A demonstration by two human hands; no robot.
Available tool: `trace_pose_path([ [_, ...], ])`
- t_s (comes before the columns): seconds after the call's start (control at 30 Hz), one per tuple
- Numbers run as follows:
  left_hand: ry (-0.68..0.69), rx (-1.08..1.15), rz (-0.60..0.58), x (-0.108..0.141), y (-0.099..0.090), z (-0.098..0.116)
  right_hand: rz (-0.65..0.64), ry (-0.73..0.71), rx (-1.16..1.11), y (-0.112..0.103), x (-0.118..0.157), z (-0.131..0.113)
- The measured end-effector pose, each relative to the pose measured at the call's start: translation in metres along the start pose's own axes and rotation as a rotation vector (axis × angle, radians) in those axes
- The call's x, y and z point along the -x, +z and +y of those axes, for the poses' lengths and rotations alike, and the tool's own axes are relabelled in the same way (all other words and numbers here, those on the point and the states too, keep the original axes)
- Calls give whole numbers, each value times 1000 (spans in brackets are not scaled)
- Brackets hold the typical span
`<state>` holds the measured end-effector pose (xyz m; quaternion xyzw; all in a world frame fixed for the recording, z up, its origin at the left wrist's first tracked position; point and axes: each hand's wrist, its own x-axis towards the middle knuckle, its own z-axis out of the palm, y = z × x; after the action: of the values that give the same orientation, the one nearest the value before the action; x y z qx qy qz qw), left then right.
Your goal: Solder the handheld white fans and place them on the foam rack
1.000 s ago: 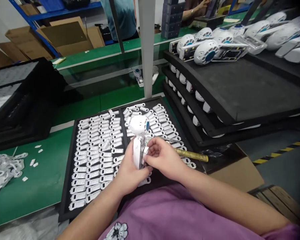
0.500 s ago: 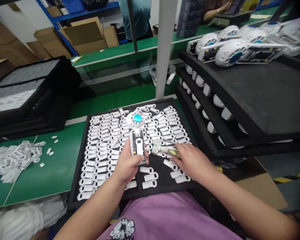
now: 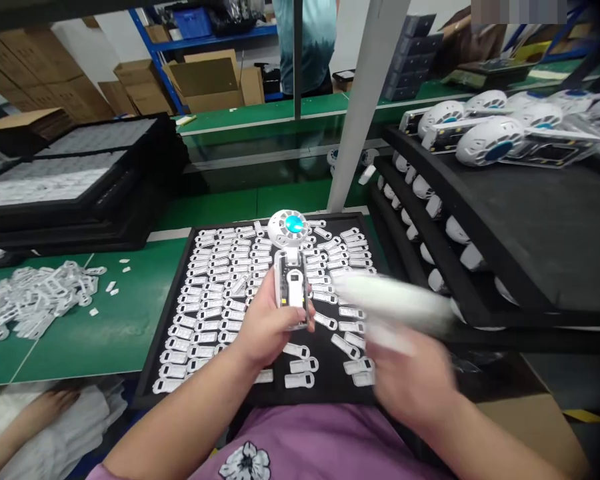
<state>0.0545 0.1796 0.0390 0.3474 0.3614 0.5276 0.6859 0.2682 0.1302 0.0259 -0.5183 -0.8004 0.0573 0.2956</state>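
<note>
Left hand (image 3: 266,328) is pinching fan (image 3: 282,225) and strip (image 3: 295,291), seemingly fitting, next likely needing steadiness; blurred right hand (image 3: 416,377), grip unclear, is touching white object (image 3: 397,297).

White wall (image 3: 100,47) behind blue shelving (image 3: 220,38); green benchtop (image 3: 130,333); 1 pale post (image 3: 363,100).

Purple top (image 3: 330,437), mauve-ish, plain fabric, loose soft creases across the front. Flower motif (image 3: 245,461) on the wearer's left-of-centre front: pale grey-white rounded petals, black outlines, dark streaks running in to a dark centre. Sliver of matching purple sleeve (image 3: 101,473) at the upper end of the left forearm (image 3: 195,407). Both forearms bare. Left hand (image 3: 270,327) bare, rounded thumb tip. Right hand (image 3: 413,377) bare, motion-blurred, finger detail unclear.
</note>
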Motion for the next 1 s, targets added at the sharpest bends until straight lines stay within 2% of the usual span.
trace_pose_path([
  [0.13,-35,1,-12,3,6,-4,1,-77,-49,19,-5,-10],
  [0.27,-31,23,-41,8,5,-5,12,-112,-71,17,-4,-9],
  [0.4,-40,31,-68,13,2,-3,109,-122,-128,14,-9,-11],
  [0.57,2,166,-93,13,-1,0,125,-184,-106,13,-11,-17],
  [0.63,25,177,-40,10,0,1,70,-199,-105,14,-5,-20],
  [0.73,-20,156,34,5,1,1,-1,-226,-145,16,2,-22],
  [0.83,-36,167,55,3,0,-3,-64,-178,-90,18,4,-19],
  [0.9,-31,162,71,2,-4,-10,-122,-122,-37,19,6,-11],
  [1.0,-71,61,130,-8,-13,-20,-134,-28,22,26,12,11],
])
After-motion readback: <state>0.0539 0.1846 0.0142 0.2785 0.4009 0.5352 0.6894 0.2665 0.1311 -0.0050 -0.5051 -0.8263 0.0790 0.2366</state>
